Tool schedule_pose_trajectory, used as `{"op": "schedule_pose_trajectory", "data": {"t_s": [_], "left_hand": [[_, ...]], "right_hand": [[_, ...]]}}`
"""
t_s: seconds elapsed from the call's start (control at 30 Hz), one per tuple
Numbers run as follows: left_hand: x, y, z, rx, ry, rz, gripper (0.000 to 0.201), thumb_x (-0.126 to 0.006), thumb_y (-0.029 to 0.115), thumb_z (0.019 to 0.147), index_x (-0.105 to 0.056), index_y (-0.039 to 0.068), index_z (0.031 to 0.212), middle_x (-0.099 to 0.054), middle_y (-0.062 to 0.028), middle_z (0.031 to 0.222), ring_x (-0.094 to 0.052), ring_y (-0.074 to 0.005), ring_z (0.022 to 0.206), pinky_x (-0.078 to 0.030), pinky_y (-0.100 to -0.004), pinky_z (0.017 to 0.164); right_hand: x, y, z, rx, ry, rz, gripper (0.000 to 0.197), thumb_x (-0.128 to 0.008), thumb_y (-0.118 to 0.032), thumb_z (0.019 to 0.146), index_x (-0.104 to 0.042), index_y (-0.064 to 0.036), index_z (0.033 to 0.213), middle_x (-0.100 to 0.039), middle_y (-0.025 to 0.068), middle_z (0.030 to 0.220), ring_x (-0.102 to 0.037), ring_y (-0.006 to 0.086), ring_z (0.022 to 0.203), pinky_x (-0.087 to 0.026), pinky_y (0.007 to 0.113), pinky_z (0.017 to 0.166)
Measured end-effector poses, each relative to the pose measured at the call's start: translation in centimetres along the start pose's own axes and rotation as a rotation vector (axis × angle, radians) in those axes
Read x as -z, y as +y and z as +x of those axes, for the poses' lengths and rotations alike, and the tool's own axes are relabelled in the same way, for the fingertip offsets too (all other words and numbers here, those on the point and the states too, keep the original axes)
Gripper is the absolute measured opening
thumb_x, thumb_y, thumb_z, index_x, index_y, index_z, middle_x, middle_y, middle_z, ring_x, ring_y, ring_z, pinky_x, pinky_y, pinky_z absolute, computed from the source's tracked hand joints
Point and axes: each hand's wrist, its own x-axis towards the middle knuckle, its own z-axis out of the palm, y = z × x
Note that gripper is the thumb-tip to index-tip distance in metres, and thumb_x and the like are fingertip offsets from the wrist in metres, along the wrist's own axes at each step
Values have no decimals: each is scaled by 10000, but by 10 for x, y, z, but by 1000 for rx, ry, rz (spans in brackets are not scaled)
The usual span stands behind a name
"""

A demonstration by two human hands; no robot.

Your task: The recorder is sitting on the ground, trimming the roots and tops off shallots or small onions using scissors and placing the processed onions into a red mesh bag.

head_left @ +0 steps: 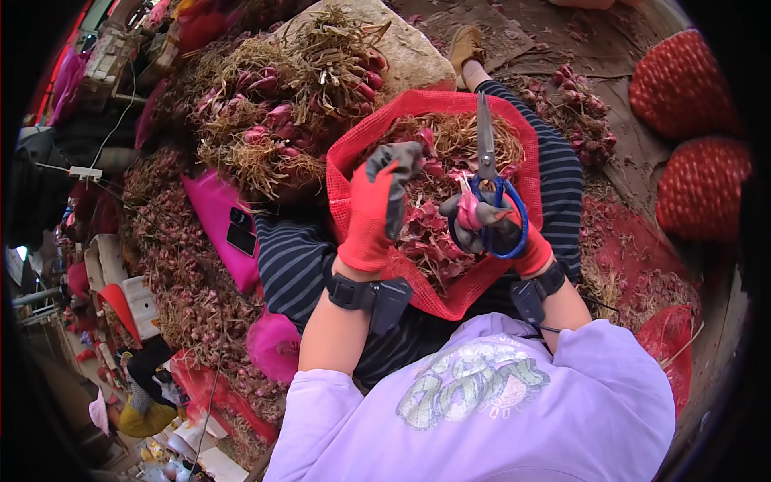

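Observation:
My left hand (379, 197), in a red glove with grey fingers, hovers above the left side of an open red mesh bag (341, 181). Its fingers curl together toward the right, and whatever they may hold is hidden. A pair of scissors (486, 145) with blue handles is in my right hand (502, 225), gloved alike, blades pointing away from me. Against the same hand's fingers rests a pink shallot (467, 205). Dry roots and reddish skins (434, 237) lie inside the bag, which sits between my legs.
Bundled shallots (281, 104) are heaped on a pale stone block (409, 40) at the far left. More shallots (185, 241) cover the ground to my left, near a phone (241, 231) on pink cloth. Two filled red mesh sacks (683, 84) stand at the right.

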Motion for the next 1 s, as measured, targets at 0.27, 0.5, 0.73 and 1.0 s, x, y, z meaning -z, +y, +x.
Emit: {"op": "schedule_pose_trajectory", "data": {"t_s": [0.27,0.5,0.73,1.0], "left_hand": [[-31,22,-19,-360,-494,858,294,-696,44,703,-616,27,986,-584,-91,971,-557,-212,981,-437,-312,853],[-29,12,-20,-614,-395,1367,210,-685,73,694,-613,46,890,-577,-110,886,-563,-290,855,-452,-370,738],[-14,15,-11,-136,-331,752,225,-617,51,751,-553,26,965,-585,-67,946,-547,-182,842,-435,-291,745],[-1,-1,-7,131,-402,580,255,-560,-16,745,-586,-3,999,-624,-54,882,-591,-128,812,-486,-263,703]], "right_hand": [[14,24,1,119,-59,243,424,-586,-436,842,-542,-53,1019,-523,23,661,-466,105,502,-368,242,444],[7,19,3,-1,45,-12,229,-627,-323,827,-507,-132,789,-489,4,683,-467,96,540,-356,233,444],[16,17,-6,43,-220,189,338,-609,-403,818,-479,-92,844,-430,9,623,-372,101,466,-320,238,415],[-6,2,-9,-186,81,-31,506,-582,-554,815,-496,-77,962,-474,22,734,-488,124,587,-374,228,464]]}}
